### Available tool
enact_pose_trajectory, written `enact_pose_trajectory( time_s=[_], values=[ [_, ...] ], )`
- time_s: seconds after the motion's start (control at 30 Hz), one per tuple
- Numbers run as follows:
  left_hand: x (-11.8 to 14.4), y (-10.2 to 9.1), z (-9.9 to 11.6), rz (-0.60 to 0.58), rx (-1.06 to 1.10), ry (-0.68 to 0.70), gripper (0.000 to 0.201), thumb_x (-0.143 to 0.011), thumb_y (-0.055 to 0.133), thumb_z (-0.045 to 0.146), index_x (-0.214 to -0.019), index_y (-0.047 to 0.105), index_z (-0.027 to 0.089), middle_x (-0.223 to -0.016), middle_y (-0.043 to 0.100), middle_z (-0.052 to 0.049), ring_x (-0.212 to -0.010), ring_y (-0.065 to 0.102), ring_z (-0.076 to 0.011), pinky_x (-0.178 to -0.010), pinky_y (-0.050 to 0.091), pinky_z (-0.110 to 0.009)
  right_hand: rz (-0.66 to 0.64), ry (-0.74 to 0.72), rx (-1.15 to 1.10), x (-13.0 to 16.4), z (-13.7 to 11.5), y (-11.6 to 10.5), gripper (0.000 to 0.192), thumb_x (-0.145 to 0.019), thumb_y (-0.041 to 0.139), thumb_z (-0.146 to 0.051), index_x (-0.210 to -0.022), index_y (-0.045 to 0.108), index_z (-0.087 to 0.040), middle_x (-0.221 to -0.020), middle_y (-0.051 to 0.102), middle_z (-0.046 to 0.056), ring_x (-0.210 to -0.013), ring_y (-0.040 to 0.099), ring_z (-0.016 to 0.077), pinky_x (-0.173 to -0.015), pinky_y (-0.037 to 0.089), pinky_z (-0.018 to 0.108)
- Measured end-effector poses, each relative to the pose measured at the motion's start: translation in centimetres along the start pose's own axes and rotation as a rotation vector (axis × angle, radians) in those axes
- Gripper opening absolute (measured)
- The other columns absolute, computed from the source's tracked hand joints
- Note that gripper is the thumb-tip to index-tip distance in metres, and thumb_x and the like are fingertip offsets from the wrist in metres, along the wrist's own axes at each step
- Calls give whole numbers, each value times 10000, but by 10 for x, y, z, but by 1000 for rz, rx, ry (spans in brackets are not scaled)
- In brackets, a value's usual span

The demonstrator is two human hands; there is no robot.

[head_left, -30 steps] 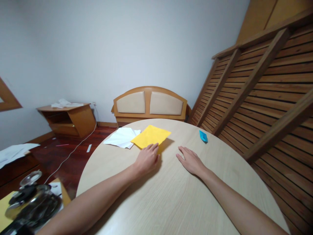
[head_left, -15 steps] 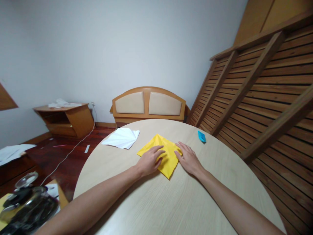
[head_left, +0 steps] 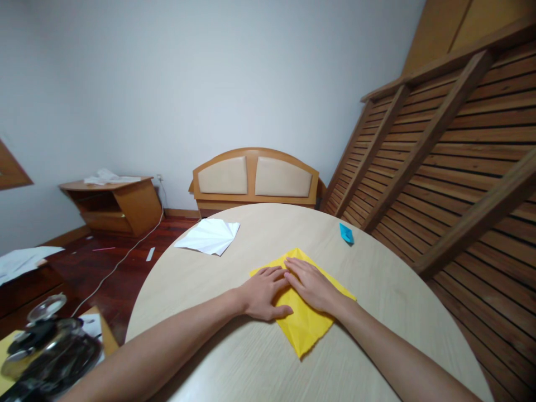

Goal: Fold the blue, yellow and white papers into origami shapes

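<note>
A creased yellow paper square [head_left: 307,324] lies on the round light-wood table [head_left: 234,357], turned like a diamond. My left hand [head_left: 264,291] rests flat on its left part, fingers spread. Beside it, my right hand [head_left: 309,285] presses flat on the paper's middle, and the fingertips of the two hands nearly touch. Neither hand grips the sheet.
A folded white paper [head_left: 208,236] lies at the table's far left, and a small blue folded paper [head_left: 347,233] at the far right. A wooden bench [head_left: 255,181], a low side table [head_left: 113,204] and a slatted wooden wall [head_left: 452,167] stand beyond. Dark gear [head_left: 50,349] sits lower left.
The yellow paper has been pulled from the table's far side toward me. Both hands now lie flat on it; a second ago the right hand lay on bare table.
</note>
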State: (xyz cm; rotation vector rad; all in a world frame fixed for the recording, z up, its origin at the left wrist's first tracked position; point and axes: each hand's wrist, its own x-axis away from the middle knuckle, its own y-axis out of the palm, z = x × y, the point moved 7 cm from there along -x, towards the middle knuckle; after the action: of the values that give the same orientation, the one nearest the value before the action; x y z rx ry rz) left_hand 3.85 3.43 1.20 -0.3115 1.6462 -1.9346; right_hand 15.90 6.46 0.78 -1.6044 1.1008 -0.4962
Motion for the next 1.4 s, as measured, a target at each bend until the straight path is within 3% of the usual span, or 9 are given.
enact_pose_trajectory(
  time_s=[0.17, 0.4, 0.5, 0.63, 0.8, 1.03, 1.13, 1.23, 1.4],
  values=[
    [2, 5, -3, -102, 56, 26, 764, -904, 543, 590, -1535, 319, 224, -1602, 287, -142, -1483, 240, -359, -1192, 223, -561, -164, 82, 1, 0, 20, 18, 705, -1011, 192, -614, -1553, 316, -180, -1622, 257, 69, -1513, 171, 239, -1228, 151, 468],
    [4, 6, -22, -130, 33, -41, 777, -910, 478, 671, -1547, 306, 260, -1620, 221, -130, -1494, 189, -370, -1184, 180, -610, -70, 292, 180, 2, 58, -2, 684, -998, 313, -530, -1553, 305, -130, -1622, 248, 121, -1512, 165, 281, -1217, 156, 504],
    [6, 2, -37, -111, 0, -90, 785, -905, 481, 679, -1537, 331, 239, -1609, 257, -141, -1489, 210, -368, -1184, 188, -604, -3, 214, 199, 2, 42, -8, 667, -993, 345, -503, -1535, 345, -115, -1614, 274, 123, -1511, 176, 271, -1223, 145, 481],
    [5, -11, -61, 21, -73, -232, 594, -941, 520, 491, -1447, 463, 185, -1545, 402, -144, -1447, 342, -316, -1183, 267, -534, -105, 43, 71, 2, 9, 8, 708, -975, 354, -596, -1526, 378, -153, -1602, 310, 104, -1495, 237, 262, -1219, 177, 447],
    [-2, -18, -57, 200, -56, -343, 423, -953, 490, 316, -1335, 555, 146, -1464, 509, -145, -1329, 512, -257, -1135, 394, -388, -102, 82, 103, 1, -5, 14, 779, -923, 427, -658, -1509, 410, -145, -1593, 330, 132, -1476, 260, 331, -1200, 196, 489],
    [-3, 9, -43, 2, -68, -359, 617, -984, 405, 499, -1475, 403, 124, -1583, 299, -193, -1479, 229, -384, -1168, 262, -579, 59, 60, 116, 0, -18, -11, 411, -921, 510, -403, -1237, 653, -183, -1231, 677, 125, -1154, 585, 268, -1025, 409, 400],
    [-2, 9, -35, -33, -30, -268, 655, -976, 423, 508, -1511, 357, 135, -1597, 276, -174, -1484, 218, -372, -1187, 240, -559, 58, 21, 43, -1, -16, -6, 472, -967, 438, -397, -1356, 570, -164, -1391, 591, 110, -1292, 513, 238, -1113, 352, 378],
    [-2, 7, -25, -53, 16, -136, 677, -957, 482, 502, -1529, 334, 172, -1608, 266, -141, -1491, 216, -345, -1203, 233, -525, -77, 21, 18, -2, -6, 10, 616, -1003, 335, -522, -1503, 411, -170, -1570, 391, 84, -1465, 308, 250, -1207, 212, 436],
    [1, 5, -27, -83, 42, -80, 681, -941, 507, 553, -1516, 373, 215, -1602, 273, -137, -1486, 230, -347, -1196, 228, -553, -136, 187, 114, -1, 36, 13, 734, -979, 287, -630, -1549, 326, -169, -1626, 245, 83, -1511, 169, 284, -1215, 170, 501]
  ],
)
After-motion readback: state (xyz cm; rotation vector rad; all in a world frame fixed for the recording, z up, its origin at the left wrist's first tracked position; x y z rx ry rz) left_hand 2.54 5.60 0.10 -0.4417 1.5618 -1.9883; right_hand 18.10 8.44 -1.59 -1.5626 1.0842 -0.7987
